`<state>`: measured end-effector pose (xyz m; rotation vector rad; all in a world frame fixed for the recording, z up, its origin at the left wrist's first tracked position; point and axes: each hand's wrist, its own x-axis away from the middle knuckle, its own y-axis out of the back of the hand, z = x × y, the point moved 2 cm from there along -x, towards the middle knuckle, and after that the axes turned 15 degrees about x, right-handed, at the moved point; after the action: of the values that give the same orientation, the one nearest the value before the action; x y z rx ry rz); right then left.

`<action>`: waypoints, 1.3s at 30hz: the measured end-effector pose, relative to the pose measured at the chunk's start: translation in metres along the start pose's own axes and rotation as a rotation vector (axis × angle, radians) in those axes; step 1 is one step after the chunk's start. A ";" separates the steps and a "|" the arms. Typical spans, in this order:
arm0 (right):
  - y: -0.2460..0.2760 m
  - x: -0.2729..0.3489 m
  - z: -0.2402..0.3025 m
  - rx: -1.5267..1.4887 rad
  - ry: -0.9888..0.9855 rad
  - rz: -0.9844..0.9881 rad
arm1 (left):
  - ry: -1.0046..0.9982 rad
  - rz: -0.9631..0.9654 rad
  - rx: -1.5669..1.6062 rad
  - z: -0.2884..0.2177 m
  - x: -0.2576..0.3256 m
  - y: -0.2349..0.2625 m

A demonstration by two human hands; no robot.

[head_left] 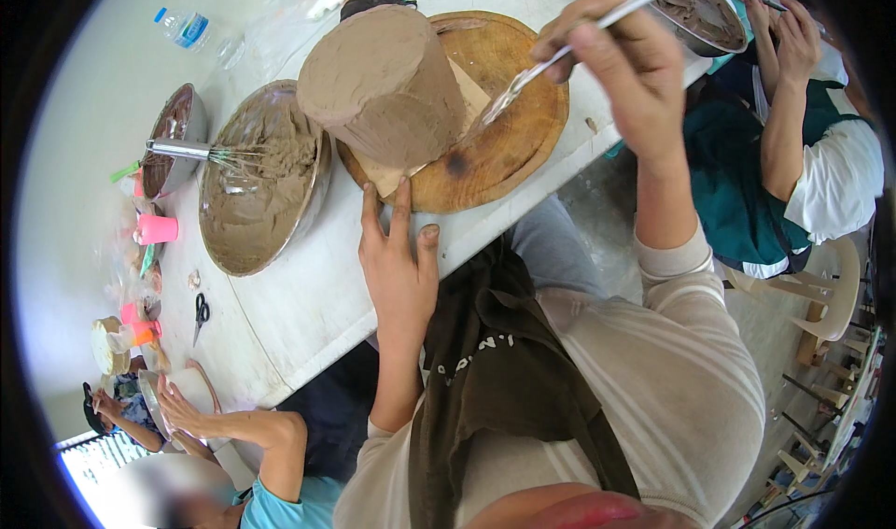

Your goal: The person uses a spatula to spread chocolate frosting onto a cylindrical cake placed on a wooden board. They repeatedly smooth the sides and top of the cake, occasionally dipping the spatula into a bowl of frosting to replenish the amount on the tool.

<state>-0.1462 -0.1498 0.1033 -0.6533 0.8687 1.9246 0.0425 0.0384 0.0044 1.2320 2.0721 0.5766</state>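
A tall round cake (387, 76) covered in brown frosting stands on a square tan cake board (473, 95), which rests on a round wooden board (537, 109). My left hand (401, 272) has its fingers spread, with fingertips at the near edge of the cake board and wooden board. In my right hand (639, 76), to the right of the cake, is a long thin utensil (541, 69) with a pale handle. Its frosting-smeared tip points down at the wooden board beside the cake board, close to the cake. The exact shape of that tip is unclear.
Left of the cake, a large metal bowl (245, 235) of brown frosting holds a whisk (182, 148); another bowl (193, 118) stands behind. Scissors (201, 311), a pink cup (157, 229) and a water bottle (187, 29) lie around. People work at both sides; one bowl (733, 43) is far right.
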 end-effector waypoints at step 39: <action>-0.041 0.002 0.016 -0.062 -0.131 -0.015 | 0.057 -0.015 0.029 -0.007 0.003 0.006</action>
<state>-0.1122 -0.1215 0.0991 -0.5620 0.7224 1.9634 0.0402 0.0437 0.0127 1.2288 2.1420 0.5826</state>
